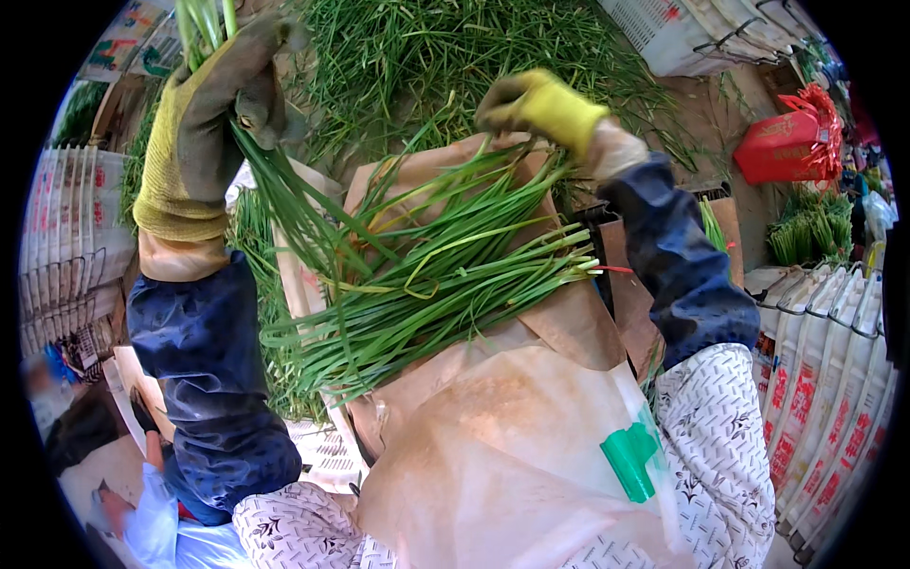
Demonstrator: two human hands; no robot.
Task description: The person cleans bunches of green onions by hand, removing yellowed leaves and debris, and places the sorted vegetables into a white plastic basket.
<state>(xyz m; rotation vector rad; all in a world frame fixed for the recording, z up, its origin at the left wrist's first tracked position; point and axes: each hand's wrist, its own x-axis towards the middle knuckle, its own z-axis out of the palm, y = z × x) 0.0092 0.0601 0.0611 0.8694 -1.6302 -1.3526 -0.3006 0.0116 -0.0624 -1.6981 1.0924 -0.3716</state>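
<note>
My left hand (232, 100), in a yellow glove with a grey palm, grips an upright bunch of green leafy stalks (199, 28) at the upper left, its long leaves hanging down. My right hand (526, 109), gloved alike, is curled at the top edge of a brown paper-covered surface (559, 327); what its fingers hold is hidden. Below it, long flat green leaves (427, 284) lie across the paper, with a red band (614, 269) at their right end. A cloudy plastic sheet (493, 455) with green tape (627, 462) covers my lap.
Loose greens (389, 47) cover the ground beyond. Stacked white crates stand at left (71, 247), top right (668, 28) and right (820, 389). A red bag (782, 147) and more bundles (810, 228) lie at right. Another person in a light blue sleeve (175, 522) is at lower left.
</note>
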